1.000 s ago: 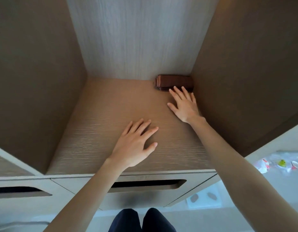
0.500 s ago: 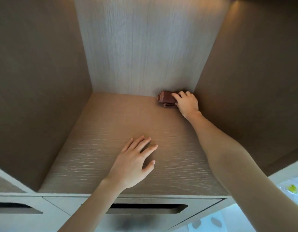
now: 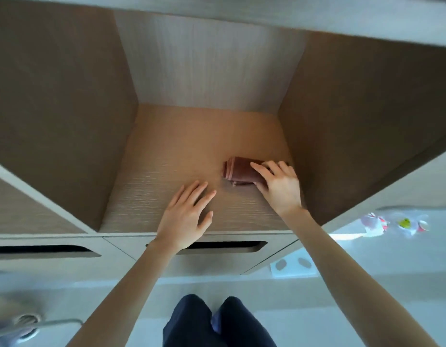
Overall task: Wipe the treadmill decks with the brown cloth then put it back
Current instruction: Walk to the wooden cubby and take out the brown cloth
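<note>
Two hands inside one open cabinet compartment point(image 3: 166, 146).

1. Left hand point(image 3: 185, 216): lies flat on the wood-grain shelf floor, fingers straight and slightly apart, holding nothing.
2. Brown cloth point(image 3: 238, 171): folded, on the shelf floor just beyond and right of the left fingertips, not touching them.
3. Right hand point(image 3: 279, 189): fingers curled over the cloth's right part, gripping it.
4. Side wall point(image 3: 354, 134): near, right of those fingers.
5. Crumpled clear wrapper point(image 3: 397, 222): far right, on the pale floor.

Brown cloth point(image 3: 238, 171) — folded into a thick compact bundle, layered edges showing at its left end, flat on the cubby floor point(image 3: 166, 156), right of centre — right hand point(image 3: 279, 189) gripping its right end
</note>
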Demonstrator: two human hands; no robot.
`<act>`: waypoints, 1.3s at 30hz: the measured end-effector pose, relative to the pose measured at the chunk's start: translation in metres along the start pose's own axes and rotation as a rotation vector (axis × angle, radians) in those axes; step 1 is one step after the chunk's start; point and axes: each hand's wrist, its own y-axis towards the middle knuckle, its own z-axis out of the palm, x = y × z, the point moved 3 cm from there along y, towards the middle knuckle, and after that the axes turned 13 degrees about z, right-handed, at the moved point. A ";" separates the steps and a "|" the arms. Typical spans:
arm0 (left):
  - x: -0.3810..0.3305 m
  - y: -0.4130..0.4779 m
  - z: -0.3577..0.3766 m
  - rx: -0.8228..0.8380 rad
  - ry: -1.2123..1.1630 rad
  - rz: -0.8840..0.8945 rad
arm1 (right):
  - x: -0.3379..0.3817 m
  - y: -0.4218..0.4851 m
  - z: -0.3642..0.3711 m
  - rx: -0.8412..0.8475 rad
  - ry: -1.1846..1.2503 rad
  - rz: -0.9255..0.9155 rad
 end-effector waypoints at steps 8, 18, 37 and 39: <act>-0.004 -0.013 -0.019 0.045 -0.089 0.019 | 0.007 -0.051 -0.043 0.117 0.307 0.031; -0.029 0.016 -0.005 -0.022 -0.245 0.165 | 0.023 -0.066 -0.029 0.217 0.534 0.382; 0.011 -0.011 -0.007 0.113 -0.045 0.141 | 0.057 -0.060 -0.016 0.092 0.510 0.395; 0.021 -0.023 -0.010 0.164 0.028 0.139 | 0.059 -0.062 -0.016 0.095 0.493 0.375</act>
